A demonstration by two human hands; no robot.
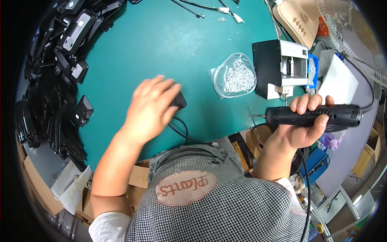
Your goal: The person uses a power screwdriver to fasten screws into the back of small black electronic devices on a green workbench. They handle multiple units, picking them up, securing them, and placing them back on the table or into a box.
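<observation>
My left hand (151, 105) is over the green table, its fingers curled round a small black plastic housing (179, 101). The fingers cover most of that housing and are slightly blurred. A black cable (181, 128) runs from beside it toward the table's front edge. On the right, my right hand (305, 121) grips a black electric screwdriver (342, 115), held level with its thin bit pointing left. Between the hands, farther back, a clear plastic tub (236, 76) holds many small whitish pins or screws.
A black-and-white boxy machine (267, 66) stands right of the tub, beside a blue tray (311, 72). Black housings and cables are heaped along the left (48, 101); one black part (84, 110) lies apart. Connector cables (209, 7) and loose small pieces lie at the back.
</observation>
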